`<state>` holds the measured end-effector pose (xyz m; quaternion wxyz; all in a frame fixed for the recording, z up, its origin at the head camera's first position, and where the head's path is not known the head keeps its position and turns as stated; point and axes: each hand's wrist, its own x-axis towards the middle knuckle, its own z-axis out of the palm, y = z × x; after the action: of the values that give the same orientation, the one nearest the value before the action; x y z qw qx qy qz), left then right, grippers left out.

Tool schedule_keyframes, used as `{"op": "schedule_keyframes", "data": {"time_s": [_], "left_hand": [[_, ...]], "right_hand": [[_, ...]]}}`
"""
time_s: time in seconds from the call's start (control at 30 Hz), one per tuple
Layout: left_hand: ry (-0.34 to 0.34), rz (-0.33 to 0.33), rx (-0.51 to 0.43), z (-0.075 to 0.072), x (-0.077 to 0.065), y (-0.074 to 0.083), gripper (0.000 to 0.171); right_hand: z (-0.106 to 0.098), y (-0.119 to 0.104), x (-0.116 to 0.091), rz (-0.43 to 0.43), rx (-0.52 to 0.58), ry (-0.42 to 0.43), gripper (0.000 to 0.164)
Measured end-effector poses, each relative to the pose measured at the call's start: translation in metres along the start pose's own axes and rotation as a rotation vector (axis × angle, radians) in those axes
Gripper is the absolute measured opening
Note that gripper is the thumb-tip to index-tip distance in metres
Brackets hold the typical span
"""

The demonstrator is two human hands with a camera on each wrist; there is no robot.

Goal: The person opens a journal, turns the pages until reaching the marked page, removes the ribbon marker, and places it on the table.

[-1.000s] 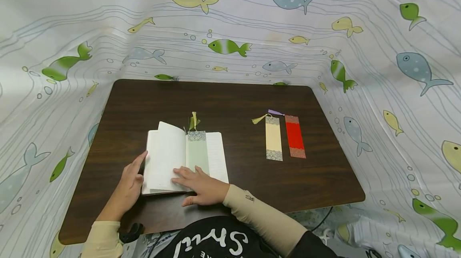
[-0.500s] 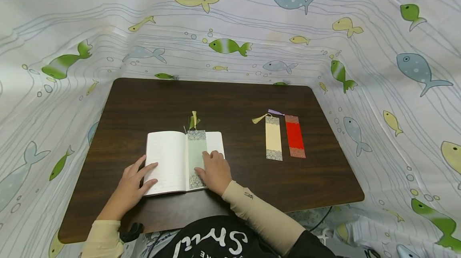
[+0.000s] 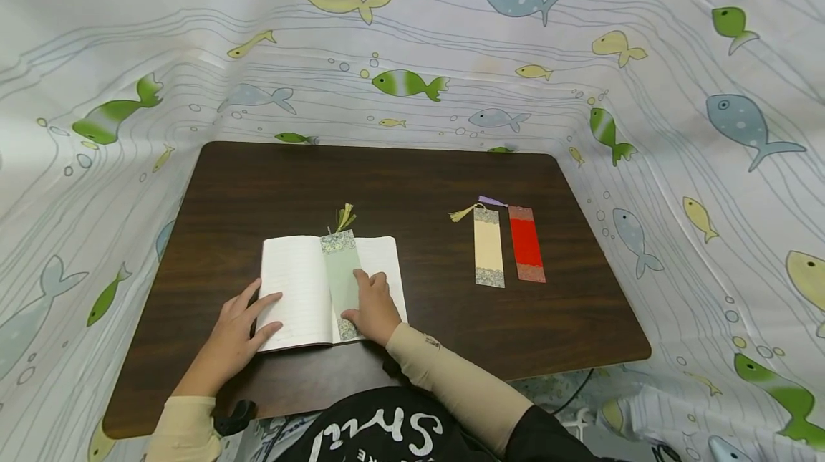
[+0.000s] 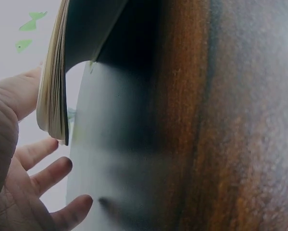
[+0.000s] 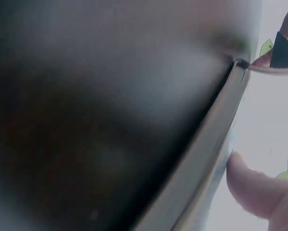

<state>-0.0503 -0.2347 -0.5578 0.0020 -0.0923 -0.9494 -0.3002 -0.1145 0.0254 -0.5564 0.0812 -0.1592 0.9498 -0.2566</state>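
An open notebook (image 3: 295,283) with blank-looking pages lies at the left part of the table. Across its centre fold and right page slants a pale green bookmark (image 3: 341,261), with lace-patterned ends and a yellow-green tassel (image 3: 346,217) at its top. My right hand (image 3: 379,310) holds the lower half of this bookmark between thumb and curled fingers. At the notebook's left edge my left hand (image 3: 230,329) rests with spread fingers, the thumb and a finger over the page. The left wrist view shows the page edges (image 4: 55,86) beside the left hand's thumb.
A cream bookmark (image 3: 488,247) with a yellow tassel and a red bookmark (image 3: 526,240) with a purple tassel lie side by side on the right of the dark wooden table (image 3: 419,183). A fish-patterned cloth (image 3: 412,39) hangs behind the table.
The raised left page has gone down flat under my left hand. My right hand has moved from the pages to the green bookmark, whose top has tilted to the left.
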Motion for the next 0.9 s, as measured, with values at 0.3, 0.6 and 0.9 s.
{"op": "schedule_keyframes", "data": {"time_s": [0.3, 0.6, 0.9], "left_hand": [[-0.003, 0.018, -0.005, 0.002, 0.000, -0.003, 0.055], [-0.013, 0.006, 0.019, 0.001, 0.001, -0.002, 0.055], [-0.009, 0.003, 0.024, 0.002, 0.002, -0.001, 0.055]], "right_hand": [[-0.030, 0.040, 0.010, -0.022, 0.183, -0.057, 0.057], [-0.073, 0.122, 0.013, 0.174, 0.011, 0.092, 0.059], [-0.089, 0.148, 0.013, 0.274, -0.162, 0.131, 0.055]]}}
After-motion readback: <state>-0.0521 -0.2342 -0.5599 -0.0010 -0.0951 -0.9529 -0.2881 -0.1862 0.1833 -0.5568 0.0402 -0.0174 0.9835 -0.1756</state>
